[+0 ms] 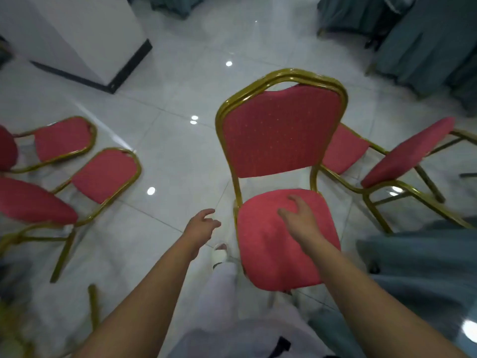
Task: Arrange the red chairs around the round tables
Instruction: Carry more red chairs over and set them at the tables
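A red chair [281, 130] with a gold metal frame stands upright right in front of me, its seat toward me. My right hand [300, 215] hovers over the seat with fingers spread and relaxed, holding nothing. My left hand [201, 226] hangs in the air just left of the seat's front corner, fingers loosely curled, empty. Another red chair [402, 156] lies tipped on the floor to the right. Two more red chairs [103, 174] lie on their backs at the left, the farther one [62, 140] behind the nearer.
A grey-green tablecloth [423, 259] hangs at the lower right, beside the upright chair. More draped tables [423, 42] stand at the back right. A white pillar with a black base [85, 42] rises at the back left. The glossy white tile floor [180, 140] lies between them.
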Demonstrator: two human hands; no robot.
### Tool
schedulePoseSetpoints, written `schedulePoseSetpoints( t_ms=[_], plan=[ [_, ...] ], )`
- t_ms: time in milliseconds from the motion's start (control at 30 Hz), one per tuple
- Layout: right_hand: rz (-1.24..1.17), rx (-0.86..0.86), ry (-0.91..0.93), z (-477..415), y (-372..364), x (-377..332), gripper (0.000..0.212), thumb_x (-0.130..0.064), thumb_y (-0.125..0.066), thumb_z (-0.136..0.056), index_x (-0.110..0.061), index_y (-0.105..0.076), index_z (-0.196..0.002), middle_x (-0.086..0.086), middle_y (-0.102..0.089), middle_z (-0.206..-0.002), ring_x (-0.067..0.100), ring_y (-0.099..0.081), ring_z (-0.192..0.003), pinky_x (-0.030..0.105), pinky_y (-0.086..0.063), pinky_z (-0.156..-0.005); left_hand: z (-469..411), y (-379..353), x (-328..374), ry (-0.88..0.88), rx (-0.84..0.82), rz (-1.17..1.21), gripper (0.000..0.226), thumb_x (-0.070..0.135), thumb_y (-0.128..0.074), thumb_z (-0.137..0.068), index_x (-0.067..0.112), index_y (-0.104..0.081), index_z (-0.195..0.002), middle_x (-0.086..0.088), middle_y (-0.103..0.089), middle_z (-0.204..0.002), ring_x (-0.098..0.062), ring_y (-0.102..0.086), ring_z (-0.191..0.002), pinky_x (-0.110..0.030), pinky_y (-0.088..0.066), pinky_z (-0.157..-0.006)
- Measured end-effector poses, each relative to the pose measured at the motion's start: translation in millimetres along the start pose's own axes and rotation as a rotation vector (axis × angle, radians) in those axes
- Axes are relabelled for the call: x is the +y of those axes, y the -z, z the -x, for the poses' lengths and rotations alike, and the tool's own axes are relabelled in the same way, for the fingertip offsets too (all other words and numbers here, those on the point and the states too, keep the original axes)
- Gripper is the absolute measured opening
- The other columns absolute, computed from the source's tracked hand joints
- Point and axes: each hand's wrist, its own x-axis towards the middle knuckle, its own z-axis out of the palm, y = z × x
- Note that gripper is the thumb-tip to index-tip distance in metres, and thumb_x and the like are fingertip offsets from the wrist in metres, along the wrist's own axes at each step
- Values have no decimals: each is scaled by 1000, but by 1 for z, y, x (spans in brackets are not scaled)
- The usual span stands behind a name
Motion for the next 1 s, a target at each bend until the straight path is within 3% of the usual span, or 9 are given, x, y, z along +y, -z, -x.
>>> schedulePoseSetpoints(
  t_ms=[167, 300, 467, 633, 767, 1000],
  plan=[
    [9, -158, 13, 31, -36, -24, 49, -20, -61, -95, -19, -49, -142, 8, -48, -144, 15, -49, -103, 31, -43, -84, 35, 26, -18, 1, 78, 216, 34, 17, -64, -88, 28, -63, -120, -9, -63, -113, -24, -62, -104, -40, -57, -89],
    [-34, -195, 33, 40, -68, -52, 49, -24, -61, -96, -16, -48, -143, 8, -47, -144, 16, -50, -112, 29, -42, -87, 24, 55, -20, 20, 49, 285, 28, 19, -65, -89, 29, -66, -116, -8, -65, -112, -25, -64, -103, -45, -53, -97],
    [-101, -106, 7, 33, -110, -93, 41, -21, -61, -95, -18, -54, -135, -1, -58, -113, 5, -55, -90, 21, -43, -65, -23, 103, 6, -44, -23, 359, 26, 11, -62, -92, 20, -66, -116, -9, -67, -105, -21, -64, -88, -37, -56, -86],
    [-152, -65, -7, 22, -179, -166, 35, -15, -62, -94, -15, -57, -130, 7, -60, -117, 17, -60, -94, 31, -49, -77, -55, 184, 40, -81, -107, 334, 24, 10, -62, -93, 20, -67, -113, -11, -69, -107, -21, -66, -87, -35, -56, -84],
    [-188, -63, 42, 12, -222, -226, 33, -19, -62, -94, -21, -59, -126, 5, -61, -117, 17, -61, -95, 35, -51, -84, -79, 245, 72, -113, -96, 345, 22, 11, -63, -91, 22, -69, -111, -10, -69, -106, -21, -67, -90, -38, -56, -88],
    [-235, -30, 135, -28, -223, -290, 25, -21, -63, -93, -30, -64, -116, -1, -66, -113, 17, -64, -104, 45, -53, -96, -122, 279, 126, -169, -131, 407, 22, 13, -63, -92, 22, -69, -111, -11, -70, -112, -25, -69, -103, -34, -57, -82]
  ],
)
